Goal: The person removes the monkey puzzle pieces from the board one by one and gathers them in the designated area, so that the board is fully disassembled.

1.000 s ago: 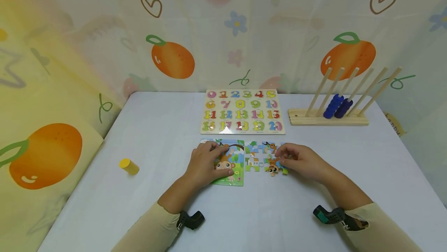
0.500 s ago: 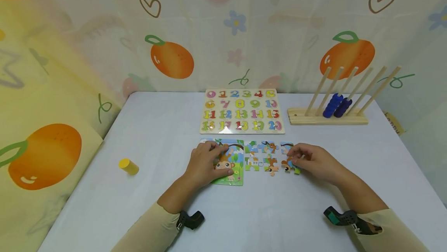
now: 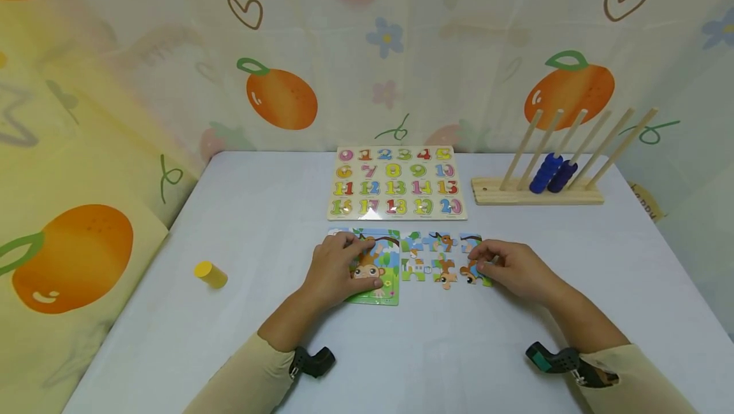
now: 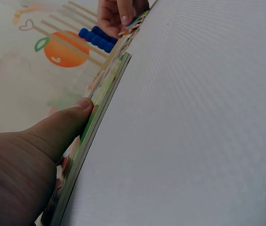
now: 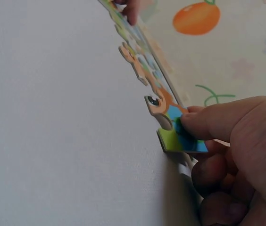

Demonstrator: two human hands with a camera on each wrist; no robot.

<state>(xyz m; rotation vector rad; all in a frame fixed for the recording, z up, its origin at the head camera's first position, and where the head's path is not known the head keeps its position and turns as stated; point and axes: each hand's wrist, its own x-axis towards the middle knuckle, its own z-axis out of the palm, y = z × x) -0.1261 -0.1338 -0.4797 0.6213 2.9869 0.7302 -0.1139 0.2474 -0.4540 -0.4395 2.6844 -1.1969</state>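
My left hand [image 3: 334, 269] rests on a monkey jigsaw puzzle board [image 3: 390, 292], its thumb and fingers spread over the picture. In the left wrist view that thumb [image 4: 67, 125] lies flat along the board's top near the edge. To the right of the board, my right hand [image 3: 516, 267] pinches a puzzle piece [image 5: 173, 117] showing part of a monkey's face, blue and green. The right thumb is on top of this piece, and curled fingers are behind and below it. Several other loose pieces [image 3: 444, 271] lie in two rows between the hands.
Behind the puzzle lies a wooden number board [image 3: 397, 183]. A wooden rack [image 3: 536, 192] with upright pegs and blue beads [image 3: 546, 174] stands at the back right. A yellow cylinder [image 3: 211, 274] is on the white table [image 3: 401, 356] at the left.
My right hand has slid its piece rightward, away from the neighbouring pieces, then slightly back left and turned it a little. The left hand has stayed still on the board.
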